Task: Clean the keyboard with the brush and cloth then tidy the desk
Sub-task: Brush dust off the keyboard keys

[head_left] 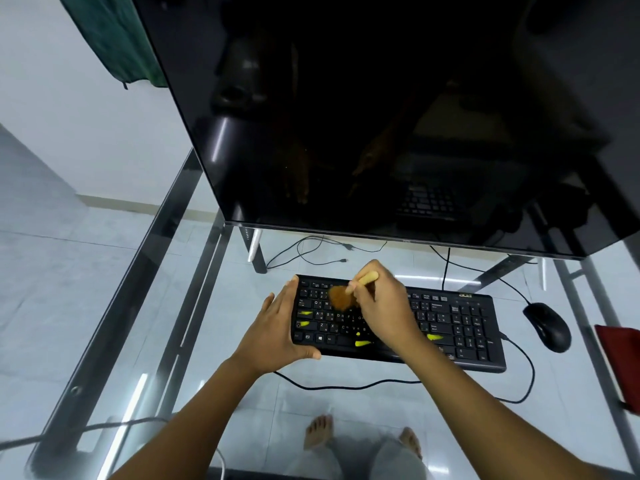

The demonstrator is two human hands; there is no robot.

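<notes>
A black keyboard [457, 327] lies on the glass desk [242, 403], with small yellow bits scattered on its keys. My right hand [384, 306] grips a brush [341, 296] with a pale wooden handle; its brown bristles rest on the upper left keys. My left hand [277, 332] clasps the keyboard's left end, fingers at the back edge and thumb at the front edge. No cloth is in view.
A large dark monitor [381, 116] stands just behind the keyboard. A black mouse [547, 325] sits to the right, its cable looping along the desk front. A red book [620, 362] lies at the right edge. Through the glass I see cables and bare feet.
</notes>
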